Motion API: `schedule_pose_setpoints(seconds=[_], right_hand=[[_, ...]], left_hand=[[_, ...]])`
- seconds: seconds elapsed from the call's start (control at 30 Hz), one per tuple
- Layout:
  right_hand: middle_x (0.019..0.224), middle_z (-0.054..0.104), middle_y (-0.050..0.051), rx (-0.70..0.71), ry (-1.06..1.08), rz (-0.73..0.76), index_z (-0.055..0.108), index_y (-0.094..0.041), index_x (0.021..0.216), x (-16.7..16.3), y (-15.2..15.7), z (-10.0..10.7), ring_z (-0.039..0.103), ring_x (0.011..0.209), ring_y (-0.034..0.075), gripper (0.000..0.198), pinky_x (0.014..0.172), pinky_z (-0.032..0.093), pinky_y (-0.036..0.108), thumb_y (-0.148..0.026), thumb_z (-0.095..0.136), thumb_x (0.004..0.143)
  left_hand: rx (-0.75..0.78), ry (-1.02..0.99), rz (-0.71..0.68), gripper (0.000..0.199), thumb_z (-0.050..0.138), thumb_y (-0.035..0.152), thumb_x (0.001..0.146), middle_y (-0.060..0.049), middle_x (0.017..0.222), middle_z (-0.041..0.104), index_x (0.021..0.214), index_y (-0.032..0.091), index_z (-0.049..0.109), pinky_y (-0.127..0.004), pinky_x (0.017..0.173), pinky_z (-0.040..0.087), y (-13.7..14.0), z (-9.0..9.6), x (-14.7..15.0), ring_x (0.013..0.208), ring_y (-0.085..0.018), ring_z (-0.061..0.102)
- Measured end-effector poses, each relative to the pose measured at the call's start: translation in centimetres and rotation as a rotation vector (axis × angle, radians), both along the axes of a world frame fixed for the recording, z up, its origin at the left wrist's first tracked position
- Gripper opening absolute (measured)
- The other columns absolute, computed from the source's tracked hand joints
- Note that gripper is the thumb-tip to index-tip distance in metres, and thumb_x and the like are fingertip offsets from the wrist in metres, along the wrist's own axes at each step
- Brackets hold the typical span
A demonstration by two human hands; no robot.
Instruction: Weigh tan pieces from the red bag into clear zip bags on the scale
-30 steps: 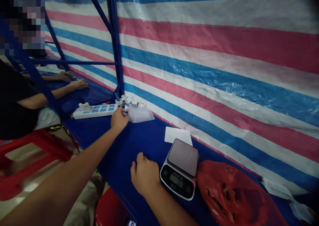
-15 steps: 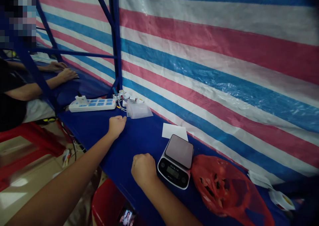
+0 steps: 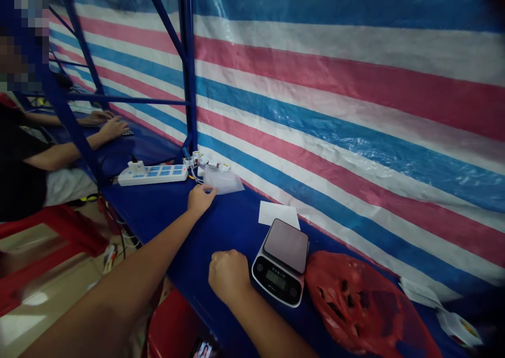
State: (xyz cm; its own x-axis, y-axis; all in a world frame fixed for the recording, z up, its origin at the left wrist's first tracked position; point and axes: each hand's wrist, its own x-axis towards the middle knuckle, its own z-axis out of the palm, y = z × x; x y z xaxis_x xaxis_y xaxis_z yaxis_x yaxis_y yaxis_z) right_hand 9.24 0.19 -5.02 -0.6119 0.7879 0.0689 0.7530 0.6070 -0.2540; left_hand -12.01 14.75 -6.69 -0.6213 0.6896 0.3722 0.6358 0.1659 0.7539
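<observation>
Left hand [image 3: 202, 198] moved to the plastic bag [image 3: 228, 183]; scale lettering [image 3: 280, 270] seems blurred.

Translucent bag [image 3: 226, 182]: thin, milky plastic, slightly rumpled, lying flat on the blue table [image 3: 232, 226] by the striped wall.
Bag's near edge: meets the fingertips of the left hand [image 3: 202, 197]; from where I stand, whether they grip it cannot be made out.
Bag's surroundings: small white items and cords crowd its far left side.
Kitchen scale [image 3: 281, 266]: rectangular with rounded corners, pale rim, grey weighing plate, black front panel.
Scale's display: grey window facing the seated person, its reading too small to make out.
Scale's place: level on the table, just beside the curled right hand [image 3: 229, 276].
</observation>
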Motion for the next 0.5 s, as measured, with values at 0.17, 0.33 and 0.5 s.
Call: schedule_pose_setpoints(seconds=[0.17,0.33,0.5], right_hand=[[0.072,0.073,0.003,0.008,0.036,-0.007,0.068,-0.022,0.071,-0.1,0.1,-0.4,0.069,0.062,0.02,0.019,0.056,0.043,0.025,-0.015,0.055,0.084],[0.063,0.064,0.0,0.074,0.235,-0.024,0.057,-0.021,0.066,-0.3,-0.1,-0.6,0.061,0.055,0.015,0.023,0.055,0.039,0.025,-0.016,0.051,0.088],[0.085,0.063,0.006,0.294,0.754,0.087,0.054,-0.02,0.092,0.1,-2.2,2.1,0.064,0.082,0.02,0.009,0.075,0.05,0.033,-0.021,0.045,0.093]], left_hand=[[0.016,0.014,-0.036,0.022,0.06,0.037,0.078,-0.004,0.072,0.063,0.076,0.018,0.069,-0.03,0.066,0.044,0.3,1.7,-0.6,0.07,-0.021,0.059],[0.136,0.211,-0.219,0.024,0.053,0.041,0.084,-0.003,0.084,0.062,0.082,0.019,0.065,-0.027,0.071,0.043,-4.3,8.0,-2.6,0.075,-0.017,0.055],[-0.003,0.326,-0.53,0.032,0.053,0.05,0.086,-0.001,0.075,0.061,0.08,0.021,0.066,-0.027,0.069,0.042,-13.0,14.8,-3.2,0.071,-0.017,0.054]])
